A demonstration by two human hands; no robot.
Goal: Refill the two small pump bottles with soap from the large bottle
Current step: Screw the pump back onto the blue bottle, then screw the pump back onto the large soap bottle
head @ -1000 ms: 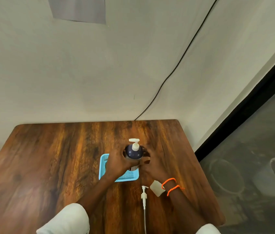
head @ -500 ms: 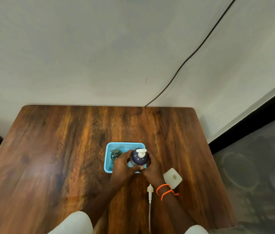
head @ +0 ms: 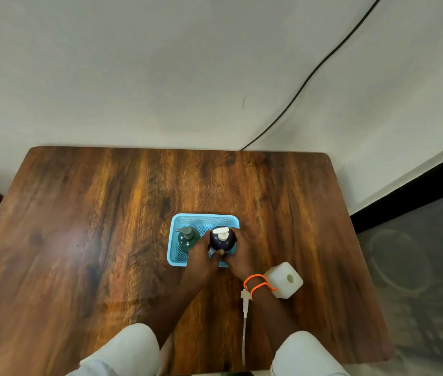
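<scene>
A: Nearest us, the loose pump [head: 245, 302] is lying on the table [head: 79, 240], and the big white bottle [head: 285, 279] is standing open just beside our right wrist. Are we done filling?

B: Seemingly. Our left hand [head: 201, 257] and right hand [head: 239, 256] are both gripping the dark bottle [head: 222, 238] in the blue basket [head: 204, 219], its pump on. The green bottle [head: 187, 238] is sitting beside it, capped.

A: Room?

B: Plenty; bare wood is stretching to the far edge and the wall.
</scene>
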